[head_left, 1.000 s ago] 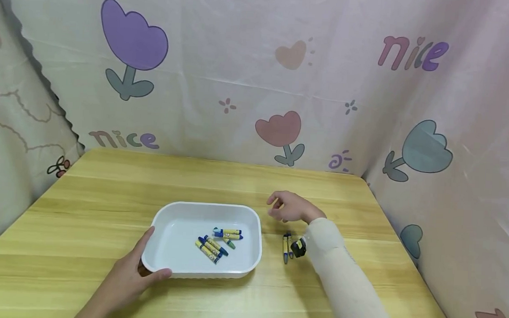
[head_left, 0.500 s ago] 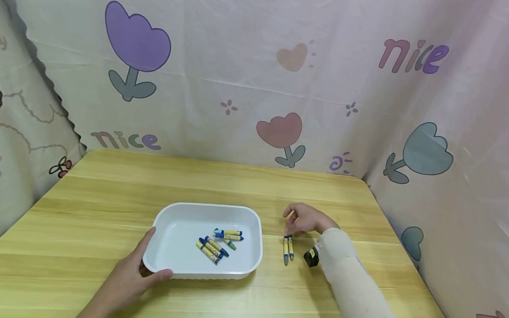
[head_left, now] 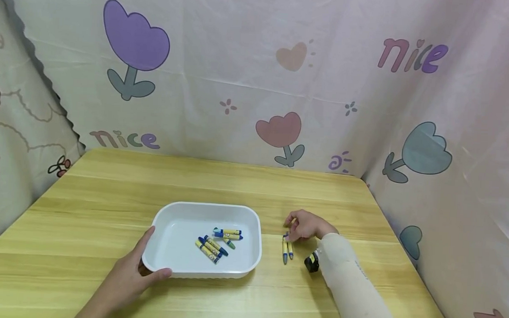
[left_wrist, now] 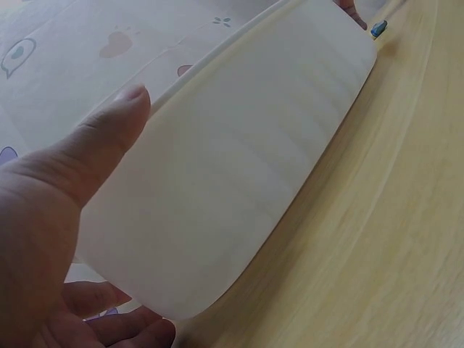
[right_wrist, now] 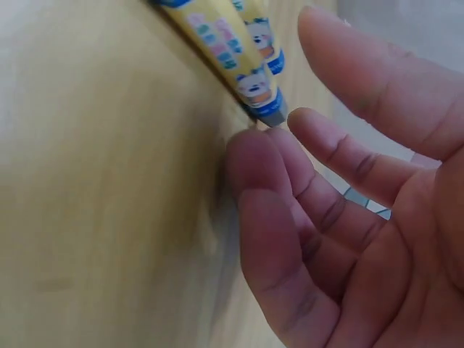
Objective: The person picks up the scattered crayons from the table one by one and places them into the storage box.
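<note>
A white tray [head_left: 172,236] stands on the table, with several yellow-wrapped crayons [head_left: 208,251] lying inside it. My left hand [head_left: 123,273] grips its near left corner, thumb against the near side and fingers at the left end. To the right of the tray, two crayons [head_left: 285,250] lie side by side on the tabletop. At their far ends is my right hand [head_left: 307,226], fingers bent and spread apart. In the right wrist view the crayon [right_wrist: 225,54] ends just above the fingertips; nothing is pinched, and whether they touch is unclear.
The wooden table [head_left: 108,186] runs back to a patterned curtain [head_left: 216,57], which also hangs along both sides. A small black camera [head_left: 311,262] sits on the right wrist, low over the table beside the loose crayons.
My right hand has moved right and nearer, from beside the tray's far right corner down to the two loose crayons. The left hand and tray stay where they were.
</note>
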Demonstrator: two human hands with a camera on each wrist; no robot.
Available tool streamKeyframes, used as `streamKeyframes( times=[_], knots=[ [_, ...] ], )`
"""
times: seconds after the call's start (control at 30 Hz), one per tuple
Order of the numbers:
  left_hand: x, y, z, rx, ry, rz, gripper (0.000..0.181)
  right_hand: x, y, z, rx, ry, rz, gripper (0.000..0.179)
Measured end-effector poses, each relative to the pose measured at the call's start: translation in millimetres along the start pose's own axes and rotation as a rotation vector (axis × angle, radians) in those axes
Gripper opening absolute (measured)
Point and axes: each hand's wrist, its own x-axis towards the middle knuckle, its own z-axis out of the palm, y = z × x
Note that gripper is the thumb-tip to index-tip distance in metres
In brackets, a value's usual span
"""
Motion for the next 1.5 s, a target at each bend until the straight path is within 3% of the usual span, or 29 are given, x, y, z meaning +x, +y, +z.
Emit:
streamKeyframes(
  times=[0.4,0.73,1.17,1.5],
  knots=[
    [0.0,1.0,1.5,-0.005,-0.003,-0.011,0.103,-0.3,2.3,4.0,-0.016,0.03,0.019,0.024],
    [0.1,-0.1,1.1,-0.006,-0.003,-0.017,0.103,3.5,-0.5,-2.4,0.004,0.05,-0.054,0.019],
    [1.4,2.2,-1.2,0.015,-0.009,-0.031,0.103,4.7,-19.7,-22.5,-0.003,0.054,-0.128,0.017],
    [1.9,0.5,-0.2,0.002,-0.019,-0.048,0.103,8.6,-42.2,-25.2,-0.008,0.028,-0.181,0.021]
  ],
)
